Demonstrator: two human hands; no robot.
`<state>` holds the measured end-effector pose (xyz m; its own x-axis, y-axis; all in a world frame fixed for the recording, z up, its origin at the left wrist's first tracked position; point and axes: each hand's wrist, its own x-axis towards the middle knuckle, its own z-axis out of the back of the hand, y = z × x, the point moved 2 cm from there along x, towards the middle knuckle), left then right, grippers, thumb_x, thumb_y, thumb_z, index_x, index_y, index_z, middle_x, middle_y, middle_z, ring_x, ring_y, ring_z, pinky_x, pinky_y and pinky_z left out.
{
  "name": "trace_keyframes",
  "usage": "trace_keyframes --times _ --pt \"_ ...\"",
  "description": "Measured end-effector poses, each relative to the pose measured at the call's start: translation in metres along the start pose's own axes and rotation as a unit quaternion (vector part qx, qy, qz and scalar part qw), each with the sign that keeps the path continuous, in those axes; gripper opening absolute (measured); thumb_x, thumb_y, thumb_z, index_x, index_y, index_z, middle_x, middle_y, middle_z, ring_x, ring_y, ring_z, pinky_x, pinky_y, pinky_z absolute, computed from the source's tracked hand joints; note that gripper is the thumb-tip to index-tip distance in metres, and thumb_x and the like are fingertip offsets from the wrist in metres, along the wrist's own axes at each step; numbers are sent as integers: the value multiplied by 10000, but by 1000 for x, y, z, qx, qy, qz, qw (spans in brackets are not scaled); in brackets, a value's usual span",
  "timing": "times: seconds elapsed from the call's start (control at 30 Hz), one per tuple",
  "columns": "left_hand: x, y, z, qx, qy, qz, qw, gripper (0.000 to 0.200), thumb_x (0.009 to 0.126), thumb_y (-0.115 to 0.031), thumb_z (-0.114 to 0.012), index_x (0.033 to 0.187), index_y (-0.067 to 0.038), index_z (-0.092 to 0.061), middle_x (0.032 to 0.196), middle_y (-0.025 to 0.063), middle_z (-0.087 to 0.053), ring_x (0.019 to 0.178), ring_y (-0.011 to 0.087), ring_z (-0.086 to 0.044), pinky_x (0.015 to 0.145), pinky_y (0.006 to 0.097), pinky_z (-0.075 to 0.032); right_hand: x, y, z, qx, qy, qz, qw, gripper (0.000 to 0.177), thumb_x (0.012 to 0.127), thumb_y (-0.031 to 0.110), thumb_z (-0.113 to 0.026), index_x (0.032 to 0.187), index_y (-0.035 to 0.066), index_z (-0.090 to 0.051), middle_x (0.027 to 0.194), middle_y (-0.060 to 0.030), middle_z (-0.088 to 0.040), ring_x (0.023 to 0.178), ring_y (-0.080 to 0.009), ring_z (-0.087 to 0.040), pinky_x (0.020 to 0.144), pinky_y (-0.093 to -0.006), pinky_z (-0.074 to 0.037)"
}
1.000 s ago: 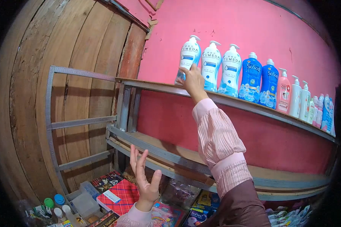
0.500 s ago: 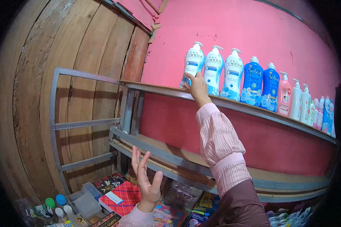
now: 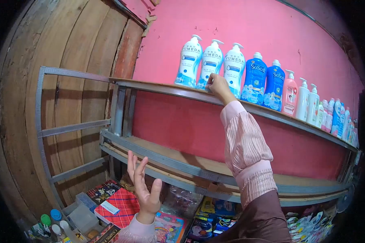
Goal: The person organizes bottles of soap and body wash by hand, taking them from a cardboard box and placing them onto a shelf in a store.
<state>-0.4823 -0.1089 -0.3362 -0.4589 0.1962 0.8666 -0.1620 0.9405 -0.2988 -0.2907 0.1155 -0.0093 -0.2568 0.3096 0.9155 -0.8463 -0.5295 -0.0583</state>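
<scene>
My right hand [image 3: 220, 88] reaches up to the upper shelf, its bent fingers closed at the lower right side of the middle white-and-blue Yumeda pump bottle [image 3: 211, 65]. Part of the fingers is hidden behind the hand. One matching pump bottle [image 3: 189, 60] stands to the left, and another pump bottle [image 3: 234, 67] is just right of the hand. All three are upright near the shelf's left end. Lower down, my left hand [image 3: 145, 190] is raised in the air, fingers spread, holding nothing.
Right of these, two blue SoSoft bottles [image 3: 254, 79], a pink pump bottle [image 3: 289, 93] and several smaller bottles line the upper shelf [image 3: 162, 87]. A lower shelf [image 3: 182, 162] runs beneath. Below it lie a red plaid box [image 3: 123, 206] and packaged goods. A metal frame [image 3: 44, 133] stands left.
My right hand has shifted from the leftmost Yumeda bottle to the middle one, its fingers more bent. The view has turned slightly right. My left hand stays raised and open.
</scene>
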Motion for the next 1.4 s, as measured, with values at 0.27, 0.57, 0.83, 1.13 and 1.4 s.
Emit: trace_keyframes --times 0.27,0.57,0.83,1.13,1.4 --pt "1 -3 2 -34 -7 -3 999 563 870 -297 -609 1349 -50 -449 1550 195 -109 1424 385 -157 1135 486 -180 -15 14 5 15 -91 62 994 217 734 75 -746 877 39 -586 767 -161 -629 751 -324 -634 654 -411 -477" --pt "-13 8 -18 17 40 9 999 555 872 -333 -589 1335 -53 -466 1539 205 -164 1412 382 -195 1134 489 -176 -170 86 59 -14 -36 395 918 100 726 99 -595 773 92 -507 723 -81 -499 725 -254 -536 633 -363 -431" --pt "-60 -26 -65 -56 153 9 987 485 866 -363 -603 1242 -66 -527 1503 241 -229 1386 377 -262 1111 491 -238 -388 49 193 -53 134 426 893 144 717 196 -630 798 131 -530 725 -5 -440 686 -159 -478 595 -306 -371" --pt "-197 -148 -165 -156 459 27 874 334 814 -312 -668 1049 -75 -646 1413 224 -411 1349 415 -317 1084 496 -286 -791 47 460 -41 108 -418 901 138 779 99 -738 802 45 -613 709 -62 -578 665 -198 -572 592 -309 -463" --pt "-411 -391 -261 -490 587 185 617 275 806 -152 -642 1060 -48 -630 1401 207 -430 1349 388 -338 1091 475 -294 -940 298 649 -220 -264 -704 622 152 799 72 -747 812 32 -601 684 26 -521 654 -35 -443 605 -229 -416"
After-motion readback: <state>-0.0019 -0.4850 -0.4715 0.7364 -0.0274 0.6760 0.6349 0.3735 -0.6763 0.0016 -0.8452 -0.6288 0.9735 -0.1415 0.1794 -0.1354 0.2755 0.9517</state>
